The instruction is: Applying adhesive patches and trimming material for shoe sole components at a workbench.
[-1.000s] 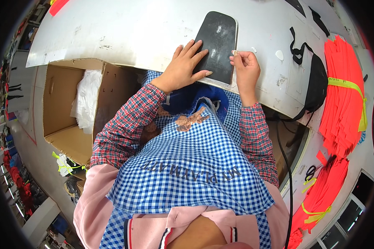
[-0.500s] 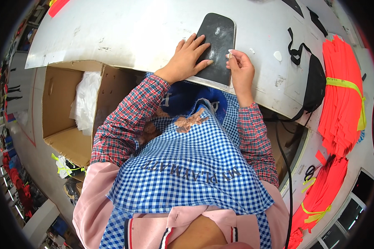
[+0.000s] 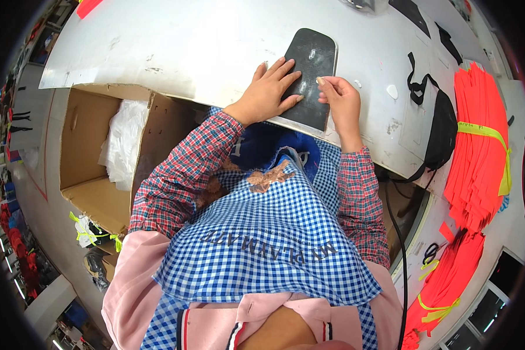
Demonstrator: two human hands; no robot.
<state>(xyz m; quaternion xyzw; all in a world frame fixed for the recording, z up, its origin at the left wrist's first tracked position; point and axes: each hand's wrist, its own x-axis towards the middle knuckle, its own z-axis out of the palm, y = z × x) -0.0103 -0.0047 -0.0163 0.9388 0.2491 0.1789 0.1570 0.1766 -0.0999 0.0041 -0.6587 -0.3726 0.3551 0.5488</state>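
Note:
A black flat panel (image 3: 309,71) with a rounded far end and a pale rim lies on the white table near its front edge. Across the panel's left side rests my left hand (image 3: 266,93), fingers spread and pressed flat. My right hand (image 3: 343,100) is over the panel's right edge, thumb and forefinger pinched together above the dark surface. Whatever sits between those fingertips is too small to make out. Pale smudges mark the panel. Just right of my right hand, a small white scrap (image 3: 392,91) lies on the table.
A black pouch with straps (image 3: 440,125) lies at the table's right. Beyond it are red fabric bundles (image 3: 478,151) tied with yellow strips, and black scissors (image 3: 430,254). At left stands an open cardboard box (image 3: 87,140) holding clear plastic (image 3: 125,143). A black cable (image 3: 401,245) hangs at my right.
The view has shifted slightly, so the table sits lower. My right fingertips have moved in a little over the panel; the whitish bit seen at them earlier no longer shows. My left hand stays flat.

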